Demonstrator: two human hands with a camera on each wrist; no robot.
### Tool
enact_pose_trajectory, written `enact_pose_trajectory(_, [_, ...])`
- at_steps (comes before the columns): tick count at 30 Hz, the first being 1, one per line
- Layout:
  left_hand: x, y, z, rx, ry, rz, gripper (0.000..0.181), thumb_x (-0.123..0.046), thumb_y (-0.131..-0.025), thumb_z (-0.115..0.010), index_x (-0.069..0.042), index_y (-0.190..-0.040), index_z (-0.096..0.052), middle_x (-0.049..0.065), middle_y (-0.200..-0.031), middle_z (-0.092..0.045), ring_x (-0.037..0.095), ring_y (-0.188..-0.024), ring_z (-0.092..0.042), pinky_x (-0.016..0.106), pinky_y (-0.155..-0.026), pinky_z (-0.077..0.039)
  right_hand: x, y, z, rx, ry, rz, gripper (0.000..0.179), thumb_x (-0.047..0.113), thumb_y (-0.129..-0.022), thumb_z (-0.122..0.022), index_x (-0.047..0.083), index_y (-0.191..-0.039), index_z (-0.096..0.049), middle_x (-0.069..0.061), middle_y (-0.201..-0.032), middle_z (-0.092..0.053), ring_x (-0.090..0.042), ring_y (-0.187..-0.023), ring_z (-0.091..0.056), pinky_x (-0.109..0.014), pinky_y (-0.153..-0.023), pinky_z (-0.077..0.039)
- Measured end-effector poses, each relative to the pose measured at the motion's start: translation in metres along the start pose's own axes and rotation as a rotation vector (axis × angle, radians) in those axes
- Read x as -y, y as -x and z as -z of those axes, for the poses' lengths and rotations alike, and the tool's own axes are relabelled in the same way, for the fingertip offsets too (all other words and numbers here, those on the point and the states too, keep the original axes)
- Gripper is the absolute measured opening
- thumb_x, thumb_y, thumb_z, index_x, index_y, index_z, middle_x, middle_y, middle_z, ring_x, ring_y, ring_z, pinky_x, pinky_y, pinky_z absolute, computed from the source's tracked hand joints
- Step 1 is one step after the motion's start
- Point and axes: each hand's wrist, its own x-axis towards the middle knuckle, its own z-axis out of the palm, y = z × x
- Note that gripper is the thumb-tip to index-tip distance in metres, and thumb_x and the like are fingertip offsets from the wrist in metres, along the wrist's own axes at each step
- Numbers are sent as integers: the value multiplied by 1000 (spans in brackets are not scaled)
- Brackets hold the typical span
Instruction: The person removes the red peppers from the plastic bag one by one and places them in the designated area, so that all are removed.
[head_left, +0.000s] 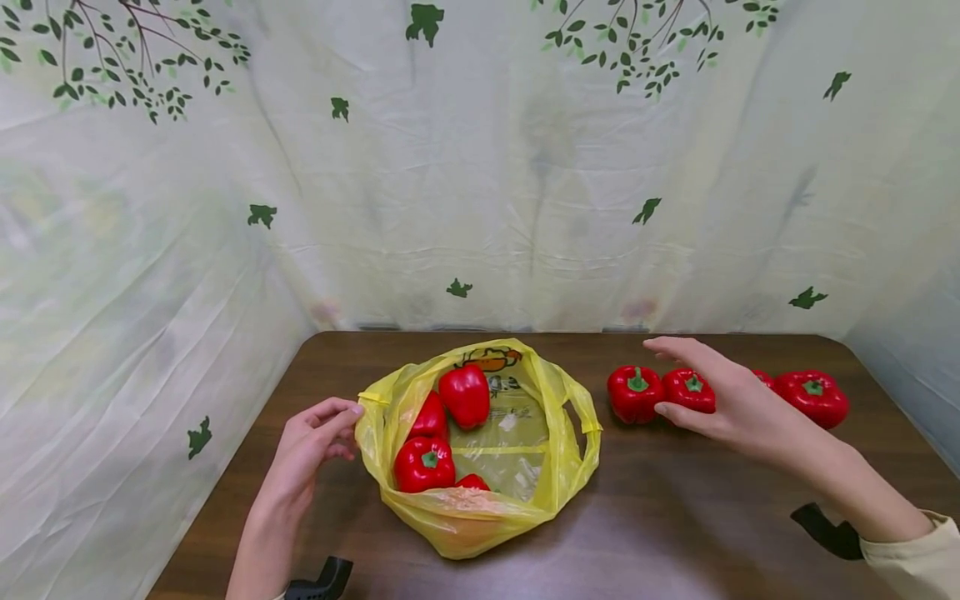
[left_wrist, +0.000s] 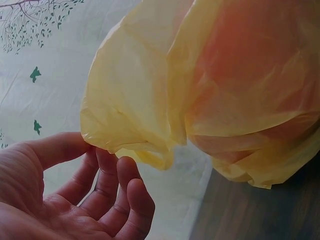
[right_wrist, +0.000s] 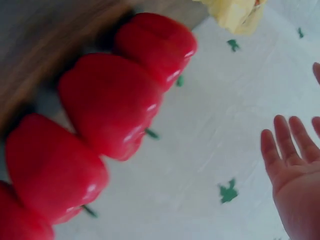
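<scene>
A yellow plastic bag (head_left: 566,487) stands with its mouth spread wide in the head view. Inside it are several red bell peppers (head_left: 465,396), some partly hidden by its folds. My left hand (head_left: 315,442) pinches the left edge of the bag between thumb and fingers; the left wrist view shows this grip close up. To the right, a row of red bell peppers (head_left: 636,396) lies on the table. My right hand (head_left: 738,404) hovers over this row with spread fingers and holds nothing, covering part of the middle peppers. In the right wrist view, peppers (right_wrist: 112,105) sit beside the open palm.
The brown wooden table (head_left: 645,508) carries the bag and the row of peppers. A pale fabric curtain (head_left: 525,208) printed with leaves hangs behind the table's back edge and along the sides.
</scene>
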Motion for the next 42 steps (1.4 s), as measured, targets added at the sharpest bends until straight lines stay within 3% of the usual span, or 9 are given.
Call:
enact_pose_trajectory(4, [1,0,0,-1,14,2,27,-29,-93,-70,-5,-104,-68,3,-86,-67,21,-73,-61,34,-69,-56,10,-9,-2,87,3,-6,74,26,-84,-80,30,-146,-41,12,-145,-43,-12,-133,-40,-21,-96,-45])
enact_pose_trajectory(11, [0,0,1,-1,17,-1,26,-29,-93,-70,-5,-103,-68,3,-86,-67,22,-73,-61,33,-68,-56,21,-29,-12,155,1,63,74,23,-85,-79,31,-147,-40,12,-148,-40,-12,-135,-36,-39,-99,-46])
enact_pose_trajectory(21, [1,0,1,4,28,-16,25,-29,-92,-71,-5,-101,-69,3,-83,-67,23,-72,-61,33,-67,-56,37,-54,-34,223,-56,111,66,30,-88,-76,29,-146,-44,11,-148,-40,-12,-137,-34,-41,-103,-43])
enact_pose_trajectory(32, [2,0,1,4,37,-22,25,-28,-92,-71,-5,-101,-69,3,-83,-66,22,-71,-61,32,-66,-56,50,-80,-56,242,-138,129,61,36,-92,-70,24,-146,-45,12,-147,-41,-11,-136,-35,-41,-107,-38])
enact_pose_trajectory(42, [1,-1,1,-5,9,-5,29,-31,-94,-68,-5,-106,-68,3,-91,-66,23,-77,-62,33,-71,-56,69,-112,-76,236,-158,108,55,38,-92,-69,20,-141,-50,8,-138,-50,-9,-129,-43,-38,-104,-41])
